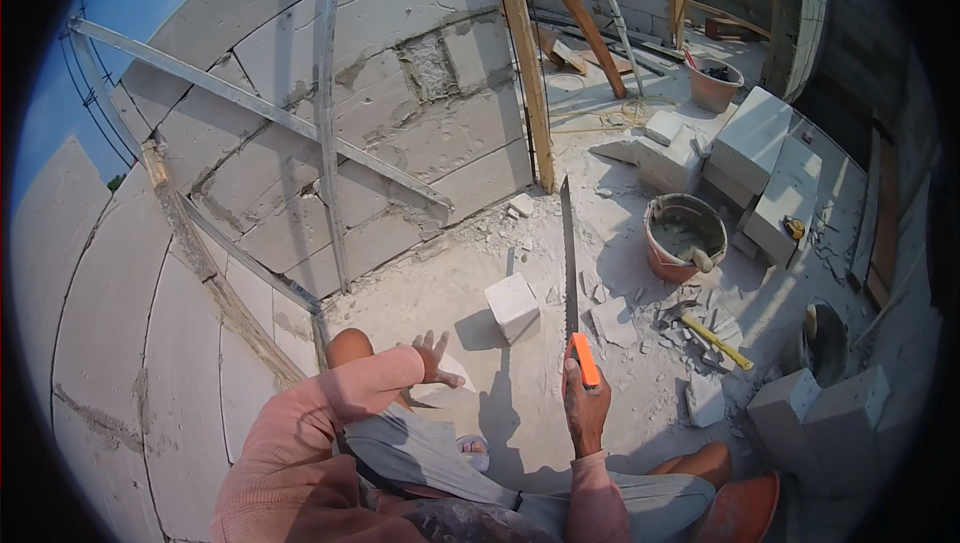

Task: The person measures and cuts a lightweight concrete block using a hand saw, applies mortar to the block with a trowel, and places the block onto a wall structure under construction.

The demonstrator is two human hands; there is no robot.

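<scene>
My right hand [586,405] is closed around the orange handle of a hand saw [570,263], whose long dark blade points away from me, over the dusty floor. In front of my bent left knee is my left hand [437,358], fingers spread and nothing in its grip. A white piece of block [456,373] shows just beside its fingers; I cannot tell whether they touch. Between the saw and my left hand, farther out, a small pale block [512,305] sits on the floor, casting a shadow to its left.
A bucket of grey mortar [686,239] stands right of the blade, with a yellow-handled hammer [716,336] among rubble nearer. Large blocks [750,143] are stacked behind. Block walls [400,143] rise ahead and left, braced by metal and wooden props [525,73]. Another bucket [715,83] stands farther back.
</scene>
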